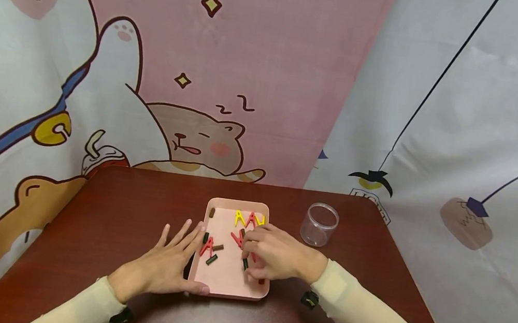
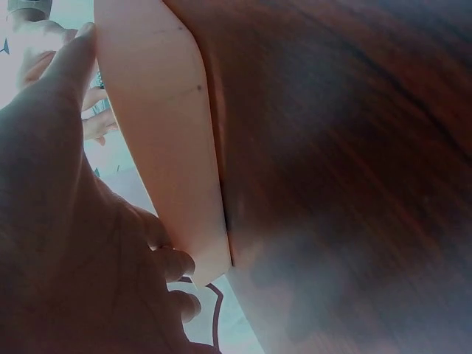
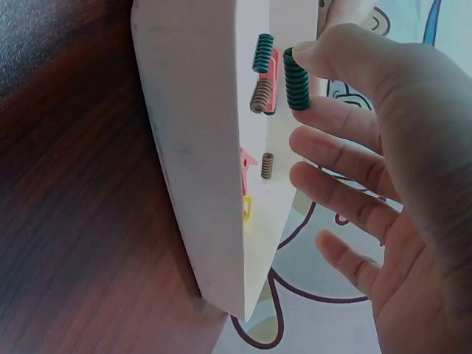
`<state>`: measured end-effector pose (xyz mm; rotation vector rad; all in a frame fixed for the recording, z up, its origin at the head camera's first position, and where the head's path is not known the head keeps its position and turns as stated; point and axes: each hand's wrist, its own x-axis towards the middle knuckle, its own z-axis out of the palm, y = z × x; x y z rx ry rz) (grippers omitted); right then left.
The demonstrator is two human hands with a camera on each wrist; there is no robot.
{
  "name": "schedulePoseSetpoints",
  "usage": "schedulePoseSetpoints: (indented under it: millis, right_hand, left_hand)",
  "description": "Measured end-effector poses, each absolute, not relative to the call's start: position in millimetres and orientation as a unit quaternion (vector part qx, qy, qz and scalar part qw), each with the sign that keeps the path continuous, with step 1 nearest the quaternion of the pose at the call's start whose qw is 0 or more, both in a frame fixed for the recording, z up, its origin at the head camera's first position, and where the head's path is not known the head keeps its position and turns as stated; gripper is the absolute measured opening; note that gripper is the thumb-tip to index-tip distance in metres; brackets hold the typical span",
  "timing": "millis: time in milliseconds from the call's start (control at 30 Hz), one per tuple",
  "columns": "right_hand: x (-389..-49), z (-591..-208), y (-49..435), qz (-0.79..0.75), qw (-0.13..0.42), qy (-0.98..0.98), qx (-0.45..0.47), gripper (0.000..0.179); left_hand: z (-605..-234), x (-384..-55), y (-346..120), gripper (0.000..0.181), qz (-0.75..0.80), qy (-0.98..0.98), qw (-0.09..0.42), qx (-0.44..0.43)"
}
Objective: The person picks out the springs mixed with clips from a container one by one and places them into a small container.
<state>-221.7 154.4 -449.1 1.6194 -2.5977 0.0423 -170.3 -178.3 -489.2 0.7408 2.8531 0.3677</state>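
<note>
A pink tray [image 1: 228, 283] lies on the table, holding small coil springs and plastic clips. My left hand [image 1: 161, 269] rests against the tray's left side, fingers spread, thumb at the near left corner. Over the tray's right half, my right hand [image 1: 273, 254] pinches a dark green spring [image 3: 296, 79] between thumb and index finger. Left in the tray are a red clip [image 1: 207, 246], a brown spring [image 1: 218, 247] and another green spring [image 1: 211, 259]. A yellow clip [image 1: 239, 218] and a red clip [image 1: 251, 219] lie toward the far end. My right hand partly hides several pieces.
A clear round jar [image 1: 319, 224] stands on the dark brown table [image 1: 151, 208], right of the tray and beyond my right wrist. Behind the table hangs a printed cartoon cloth [image 1: 295, 82].
</note>
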Motion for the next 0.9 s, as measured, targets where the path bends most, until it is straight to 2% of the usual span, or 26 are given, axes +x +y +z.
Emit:
schedulePoseSetpoints:
  millis: [900]
  right_hand:
    - [-223, -443, 189, 0.071, 0.108, -0.890, 0.438, 0.027]
  left_hand:
    - [-488, -168, -179, 0.147, 0.133, 0.956, 0.085, 0.246]
